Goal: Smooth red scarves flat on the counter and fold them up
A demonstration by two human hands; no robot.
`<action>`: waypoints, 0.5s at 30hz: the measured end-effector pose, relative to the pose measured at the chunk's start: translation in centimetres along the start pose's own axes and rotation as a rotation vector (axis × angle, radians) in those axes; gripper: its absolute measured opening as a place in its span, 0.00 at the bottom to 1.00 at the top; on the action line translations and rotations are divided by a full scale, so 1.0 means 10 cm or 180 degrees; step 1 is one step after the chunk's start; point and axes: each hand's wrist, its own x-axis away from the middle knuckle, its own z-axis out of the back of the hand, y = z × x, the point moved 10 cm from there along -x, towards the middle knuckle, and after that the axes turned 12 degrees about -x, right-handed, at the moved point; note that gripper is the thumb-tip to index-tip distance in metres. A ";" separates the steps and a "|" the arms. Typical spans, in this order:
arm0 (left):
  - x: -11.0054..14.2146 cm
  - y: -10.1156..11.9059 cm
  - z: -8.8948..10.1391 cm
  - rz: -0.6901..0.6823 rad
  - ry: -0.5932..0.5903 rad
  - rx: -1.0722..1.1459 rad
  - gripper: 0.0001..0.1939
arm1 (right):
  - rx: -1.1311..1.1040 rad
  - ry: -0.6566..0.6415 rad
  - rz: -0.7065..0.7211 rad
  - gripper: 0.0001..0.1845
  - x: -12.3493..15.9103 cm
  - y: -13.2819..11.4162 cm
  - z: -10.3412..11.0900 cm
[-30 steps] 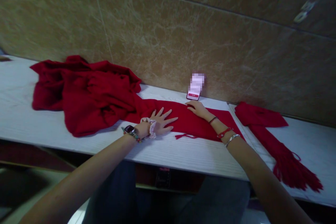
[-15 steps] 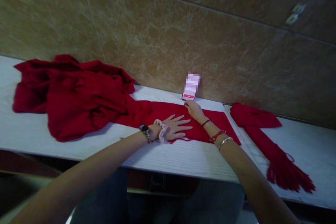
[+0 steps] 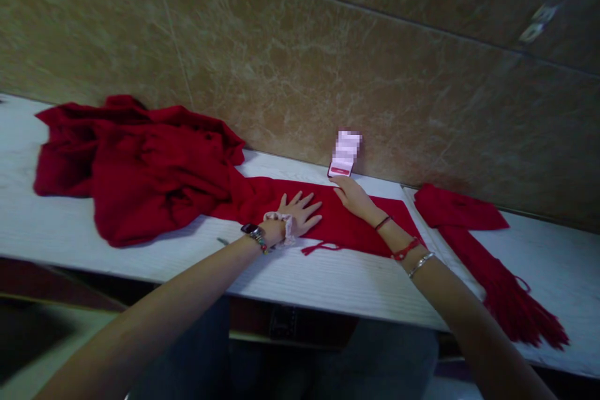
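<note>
Head view: left hand [image 3: 301, 215] spread flat on a long red fabric strip [image 3: 349, 232].
Right hand [image 3: 355, 198] at its far edge, fingers close together; cannot tell if pinching.

white tabletop [image 3: 337, 281] before us; on it we see red cloth [image 3: 154, 169], heaped left, flat toward middle; phone [image 3: 340, 169] at back; fringed red scarf [image 3: 487, 265] right.
</note>
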 end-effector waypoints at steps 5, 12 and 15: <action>-0.03 -0.04 -0.02 0.0056 -0.0171 -0.0061 0.27 | -0.0121 -0.0732 -0.0226 0.24 0.33 -0.03 -0.29; -0.12 -0.44 -0.29 0.0666 -0.0279 -0.0220 0.38 | 0.0202 -0.0798 -0.1122 0.26 0.56 0.39 -0.12; -0.14 -0.51 -0.28 0.0750 -0.0272 -0.0279 0.40 | 0.0256 -0.0720 -0.1419 0.26 0.63 0.50 -0.05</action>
